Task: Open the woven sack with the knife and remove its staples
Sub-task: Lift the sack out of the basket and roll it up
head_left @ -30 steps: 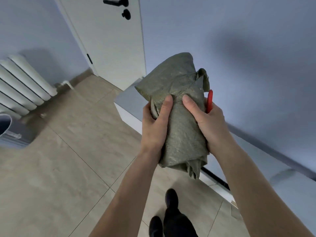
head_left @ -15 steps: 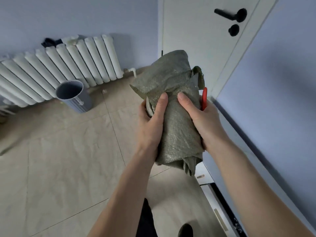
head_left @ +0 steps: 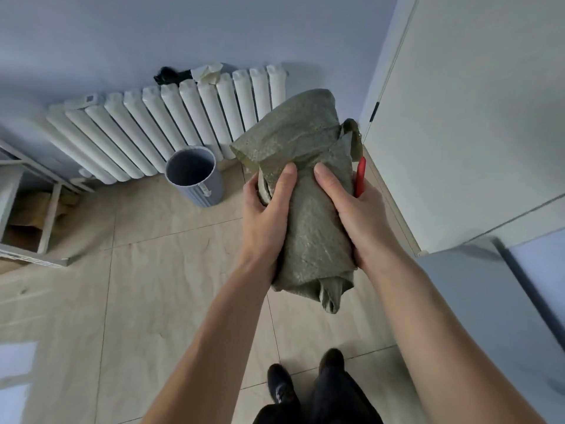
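No legible text, label or number anywhere.

Beige tiled floor [head_left: 146, 289] and what stands on it

1 grey round bin [head_left: 195, 175] stands upright on the tiles just in front of the white radiator [head_left: 171, 123]. A pale frame [head_left: 46, 221] sits at the left edge. 2 dark shoes [head_left: 279, 385] stand on the tiles at the bottom.
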